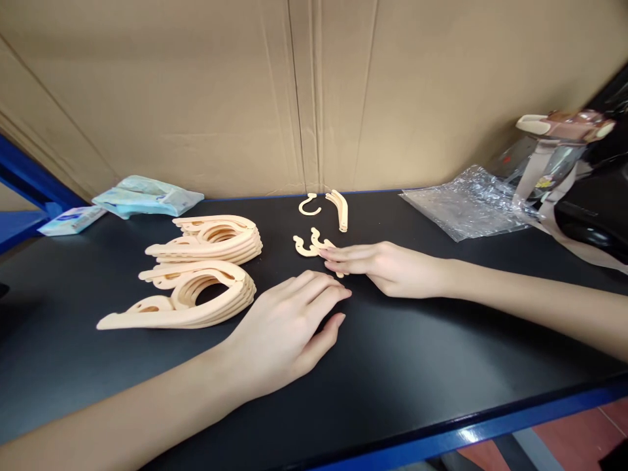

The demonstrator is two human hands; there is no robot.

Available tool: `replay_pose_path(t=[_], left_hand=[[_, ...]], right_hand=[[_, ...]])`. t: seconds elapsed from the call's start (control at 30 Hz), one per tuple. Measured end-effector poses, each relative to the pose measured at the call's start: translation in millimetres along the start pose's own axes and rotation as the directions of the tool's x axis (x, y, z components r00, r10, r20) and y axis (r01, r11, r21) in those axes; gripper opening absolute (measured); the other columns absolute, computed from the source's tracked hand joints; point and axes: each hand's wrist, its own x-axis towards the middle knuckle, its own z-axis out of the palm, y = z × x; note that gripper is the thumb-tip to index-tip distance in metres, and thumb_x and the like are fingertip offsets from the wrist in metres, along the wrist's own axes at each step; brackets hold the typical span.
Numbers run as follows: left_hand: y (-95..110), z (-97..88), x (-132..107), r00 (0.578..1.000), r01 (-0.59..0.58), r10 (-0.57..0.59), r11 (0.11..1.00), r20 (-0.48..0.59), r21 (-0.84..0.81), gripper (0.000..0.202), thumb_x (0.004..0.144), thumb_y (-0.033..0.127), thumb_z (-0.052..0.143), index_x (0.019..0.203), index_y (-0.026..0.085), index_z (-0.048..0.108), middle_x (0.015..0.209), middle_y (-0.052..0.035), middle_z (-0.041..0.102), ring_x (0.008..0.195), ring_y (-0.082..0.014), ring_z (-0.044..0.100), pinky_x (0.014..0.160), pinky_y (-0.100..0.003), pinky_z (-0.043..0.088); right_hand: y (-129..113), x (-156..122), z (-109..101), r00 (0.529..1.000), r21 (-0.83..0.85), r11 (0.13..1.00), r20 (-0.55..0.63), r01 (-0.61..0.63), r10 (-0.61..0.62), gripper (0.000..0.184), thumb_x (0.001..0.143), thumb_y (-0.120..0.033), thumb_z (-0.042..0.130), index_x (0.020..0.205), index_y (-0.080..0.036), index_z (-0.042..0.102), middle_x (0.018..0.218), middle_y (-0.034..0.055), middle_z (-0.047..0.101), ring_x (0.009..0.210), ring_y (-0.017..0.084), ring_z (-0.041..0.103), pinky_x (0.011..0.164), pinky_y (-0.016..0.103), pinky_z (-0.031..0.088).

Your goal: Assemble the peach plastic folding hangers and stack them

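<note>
Low over the black table, my left hand is palm down with fingers loosely stretched and the thumb apart. Nothing shows in it. My right hand lies opposite, its straight fingertips touching small cream hooked plastic pieces; part of these is hidden under the fingers. Behind them lie a cream hanger hook and a few stacked curved hanger arms. To the left of my hands are two stacks of folded cream plastic hangers, a front stack and a back stack.
Blue-white tissue packs lie at the back left. A crumpled clear plastic bag and a strapped drinking bottle are at the right, beside a black object. Cardboard stands behind the table.
</note>
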Motion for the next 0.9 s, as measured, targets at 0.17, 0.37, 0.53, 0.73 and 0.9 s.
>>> replay_pose_path(t=[0.17,0.37,0.53,0.73,0.9], left_hand=[[-1,-0.3,3,0.992,0.117,-0.117,0.993,-0.053,-0.014,0.025,0.097,0.021,0.043,0.117,0.018,0.059,0.119,-0.0073,0.065,0.114,-0.022,0.058,0.096,-0.04,0.052],[-6,9.1,1,0.987,0.158,-0.158,0.986,-0.005,0.054,0.04,0.099,0.023,0.037,0.135,0.012,0.05,0.144,-0.0116,0.052,0.138,-0.0249,0.042,0.11,-0.046,0.044],[-6,10.9,1,0.988,0.146,-0.149,0.987,0.049,0.064,0.042,0.099,0.022,0.036,0.136,0.011,0.051,0.145,-0.0108,0.052,0.135,-0.0231,0.047,0.11,-0.042,0.045],[-4,6.6,1,0.987,0.137,-0.143,0.987,0.072,0.08,0.041,0.093,0.02,0.041,0.13,0.011,0.055,0.142,-0.0125,0.054,0.132,-0.0245,0.051,0.106,-0.04,0.049],[-3,4.0,1,0.981,0.168,-0.17,0.985,0.09,0.021,0.04,0.092,0.021,0.041,0.129,0.012,0.056,0.142,-0.0132,0.054,0.132,-0.0259,0.051,0.107,-0.041,0.048]], right_hand=[[-22,-26,-2,1.0,0.078,0.997,0.006,0.028,-0.029,0.063,0.083,0.008,0.037,0.141,-0.013,0.049,0.15,0.0084,0.044,0.143,0.014,0.034,0.12,0.035,0.031],[-39,-40,0,0.999,0.082,0.997,0.037,0.01,-0.013,0.073,0.077,0.008,0.04,0.146,-0.014,0.041,0.151,0.0108,0.042,0.144,0.016,0.031,0.118,0.038,0.034],[-51,-45,2,0.997,0.133,0.99,0.064,0.037,-0.046,0.072,0.075,0.007,0.038,0.145,-0.007,0.041,0.152,0.0139,0.039,0.146,0.017,0.025,0.119,0.037,0.032],[-43,-26,-15,0.999,0.282,0.959,-0.04,0.016,-0.005,0.06,0.08,0.007,0.034,0.125,-0.021,0.063,0.118,0.0035,0.071,0.109,0.013,0.067,0.095,0.028,0.054],[2,21,-23,0.974,-0.071,0.989,-0.192,-0.133,0.117,0.042,0.09,-0.005,0.038,0.12,-0.016,0.065,0.122,0.0081,0.069,0.115,0.022,0.063,0.102,0.042,0.049]])
